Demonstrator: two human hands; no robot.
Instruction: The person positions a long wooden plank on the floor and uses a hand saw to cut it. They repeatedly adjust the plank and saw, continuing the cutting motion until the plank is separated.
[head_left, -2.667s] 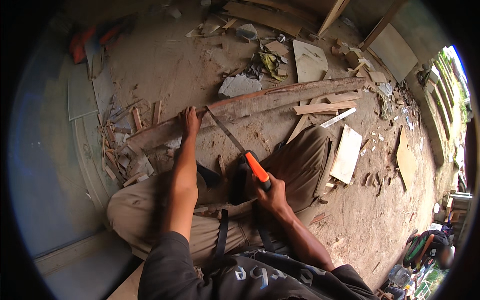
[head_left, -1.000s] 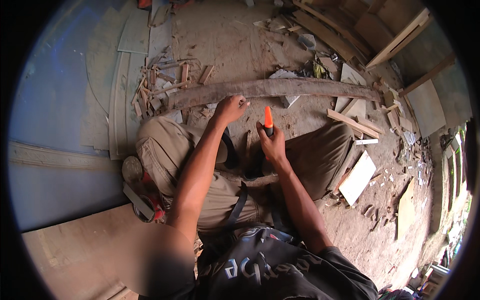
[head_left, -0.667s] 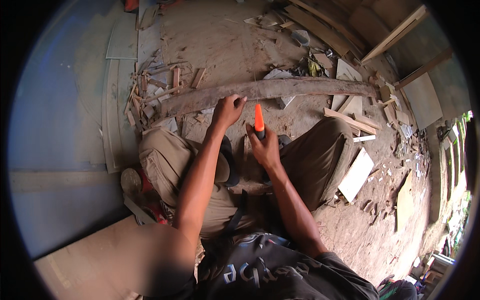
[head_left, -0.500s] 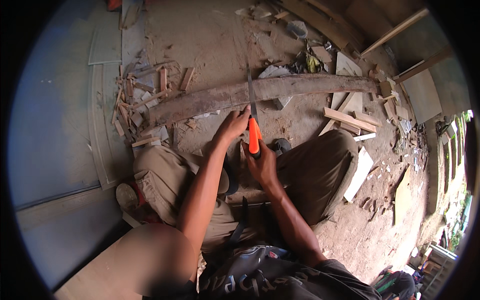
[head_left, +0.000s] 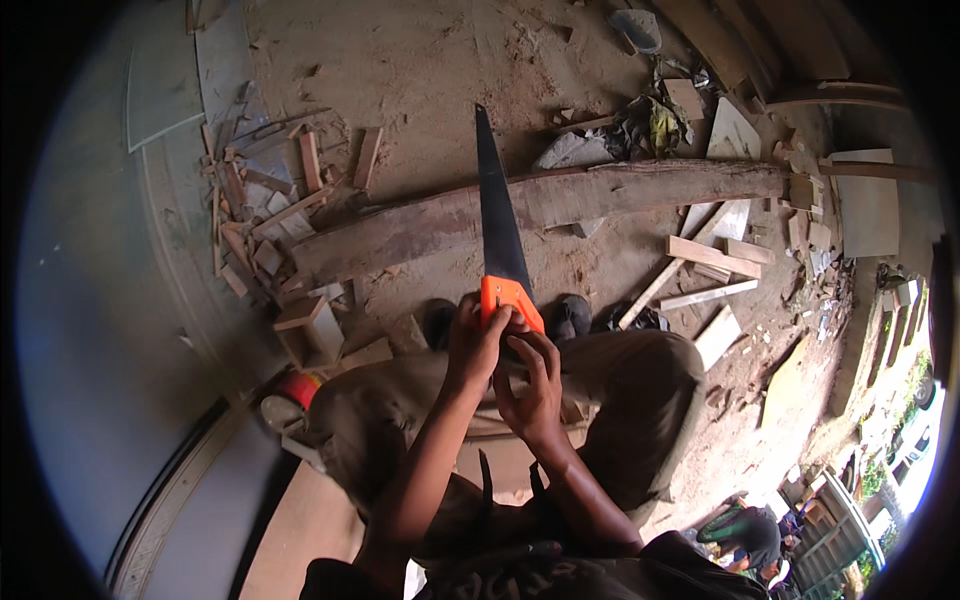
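Observation:
A handsaw with a dark blade [head_left: 500, 215] and an orange handle [head_left: 507, 293] points away from me, its flat side turned up into view. My left hand [head_left: 473, 342] is closed on the left side of the handle. Against the rear of the handle, my right hand [head_left: 535, 390] has its fingers curled, and its grip is partly hidden. Beyond the handle, the blade passes above a long, weathered wooden plank [head_left: 410, 232] lying across the ground. Whether blade and plank touch, I cannot tell.
Wood offcuts [head_left: 312, 162] are heaped left of the plank, and pale strips [head_left: 715, 257] lie at its right. A red and yellow can [head_left: 298, 388] stands by my left knee. Crumpled sheeting [head_left: 640, 130] lies behind the plank. A bluish panel [head_left: 100, 330] runs along the left.
The saw has turned from edge-on to showing its flat side, and its handle is nearer me. My left hand has moved from beside the blade onto the handle. The view has shifted.

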